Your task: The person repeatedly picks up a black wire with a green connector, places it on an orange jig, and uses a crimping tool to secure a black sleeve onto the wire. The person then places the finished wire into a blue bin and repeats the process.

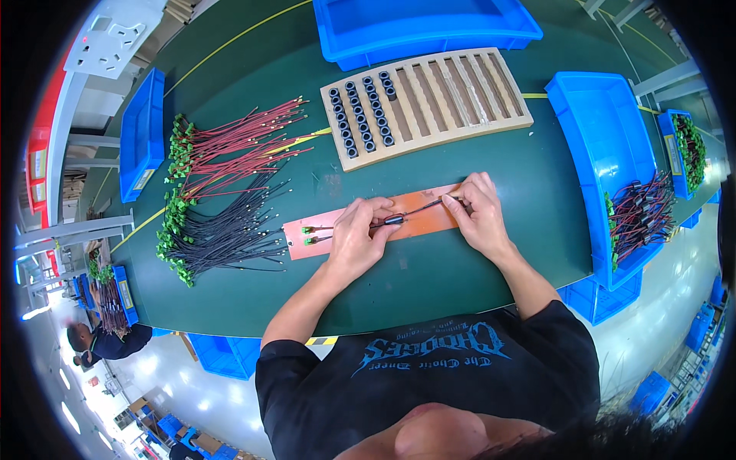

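The green counter (460, 295) ran beneath everything, and the work on it looked partway along to me. At its right side, the tall blue bin (602, 130) held a heap of red and black wires carrying dark sleeves, which I took for pieces already done. The wooden rack (445, 136) lay beyond my hands, black rings (359, 116) standing in the slots at its left end, apparently waiting for use. On my left, plenty seemed left to do: a spread of loose red wires (245, 146), and nearer me loose black wires (222, 230). Across the orange board (433, 223) in front of me stretched the piece in hand, a set of thin wires (420, 206). My left hand (354, 236) was closed on them, and my right hand (481, 217) pinched their far end. Between my two grips a black tube (393, 219) sat by my left fingertips; I judged its fitting unfinished. Smallest, two green plugs (309, 235) lay at the board's left end.
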